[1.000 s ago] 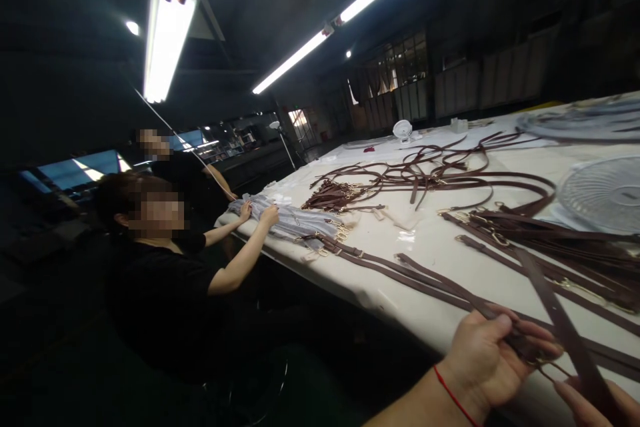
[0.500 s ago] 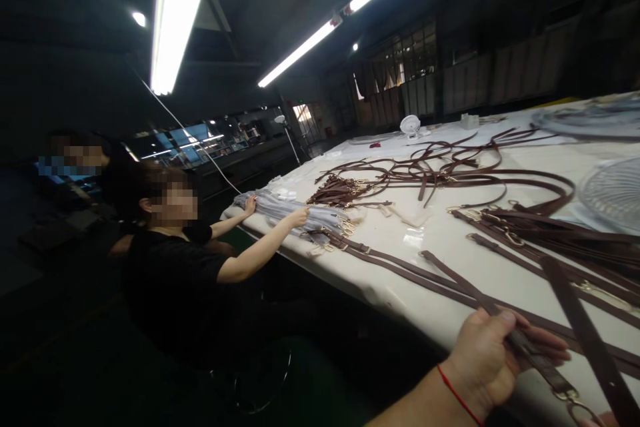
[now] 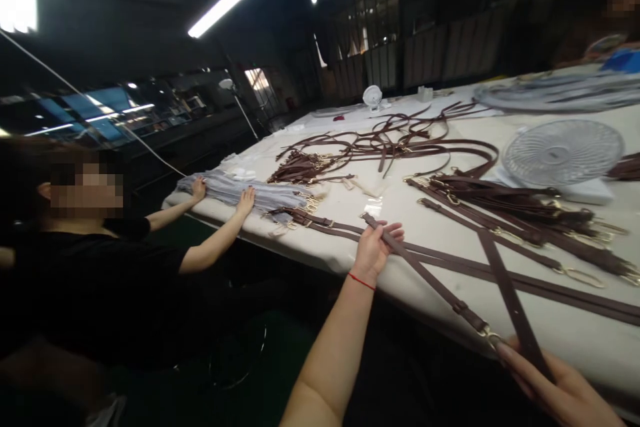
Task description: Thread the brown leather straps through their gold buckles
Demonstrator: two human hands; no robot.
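Note:
My left hand (image 3: 374, 252), with a red string at the wrist, grips one end of a dark brown leather strap (image 3: 425, 273) above the table's near edge. The strap runs down to the right, past a buckle, to a gold metal clasp (image 3: 487, 332). My right hand (image 3: 555, 387) is at the bottom right, shut on the strap near that clasp and on a wider brown strap (image 3: 510, 300). Its fingers partly hide both. A long strap (image 3: 450, 263) lies on the table beneath my left hand.
The white-covered table (image 3: 575, 340) holds tangled straps (image 3: 390, 143), bundled straps with gold hardware (image 3: 510, 213), and a round fan grille (image 3: 563, 152). A seated person's hands (image 3: 223, 197) rest on grey fabric (image 3: 235, 190). A dark floor lies below the near edge.
My left hand has moved up and to the left, away from my right hand, and the strap now stretches between them. The view has swung right. The seated person's hands have shifted on the fabric.

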